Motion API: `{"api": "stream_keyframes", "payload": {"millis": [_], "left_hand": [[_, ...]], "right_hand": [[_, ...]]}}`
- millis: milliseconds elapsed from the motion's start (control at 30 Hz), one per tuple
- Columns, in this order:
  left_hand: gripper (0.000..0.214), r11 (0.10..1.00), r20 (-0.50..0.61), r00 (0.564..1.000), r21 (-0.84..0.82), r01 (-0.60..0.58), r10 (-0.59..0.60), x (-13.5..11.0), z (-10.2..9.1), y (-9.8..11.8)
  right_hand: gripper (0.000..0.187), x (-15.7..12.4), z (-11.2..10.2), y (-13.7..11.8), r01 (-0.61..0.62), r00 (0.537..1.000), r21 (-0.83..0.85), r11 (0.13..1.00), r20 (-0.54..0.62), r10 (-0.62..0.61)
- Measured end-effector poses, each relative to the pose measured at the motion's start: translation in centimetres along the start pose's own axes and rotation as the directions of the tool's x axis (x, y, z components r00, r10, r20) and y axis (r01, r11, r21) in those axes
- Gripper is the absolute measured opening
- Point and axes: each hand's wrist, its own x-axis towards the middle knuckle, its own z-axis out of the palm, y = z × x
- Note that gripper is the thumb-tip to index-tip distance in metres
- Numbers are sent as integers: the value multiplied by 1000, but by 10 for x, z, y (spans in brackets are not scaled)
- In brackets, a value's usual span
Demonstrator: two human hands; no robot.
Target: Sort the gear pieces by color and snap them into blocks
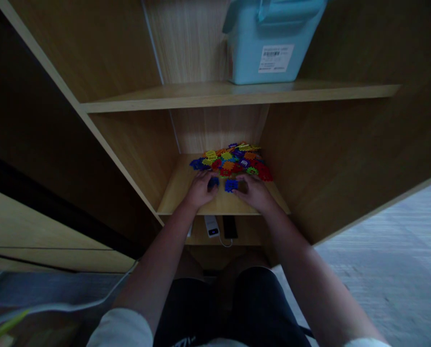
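My left hand [202, 189] is closed around a blue plastic piece [213, 182], whose edge shows between thumb and fingers. Facing it across a small gap, my right hand [253, 191] pinches another blue piece [231, 185] with a notched outline. Both hands are low over the front part of the shelf board [233, 205]. Just behind them lies a heap of flat, toothed plastic pieces [228, 165] in red, yellow, orange, green and blue.
A light blue lidded box [269, 43] with a white label stands on the upper shelf [186, 96]. Below my hands, a white device [211, 225] with a small display and a black flat object [230, 227] lie on a lower shelf. Wooden side walls flank the compartment.
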Motion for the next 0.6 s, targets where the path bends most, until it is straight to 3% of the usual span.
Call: {"api": "stream_keyframes", "payload": {"millis": [200, 600], "left_hand": [[35, 1000, -13, 1000, -6, -1, 0, 0, 0, 1], [37, 1000, -6, 1000, -4, 23, -23, 0, 0, 0]], "right_hand": [[36, 1, 0, 1, -11, 1000, 48, 999, 14, 10], [38, -1, 0, 0, -24, 999, 13, 1000, 24, 23]]}}
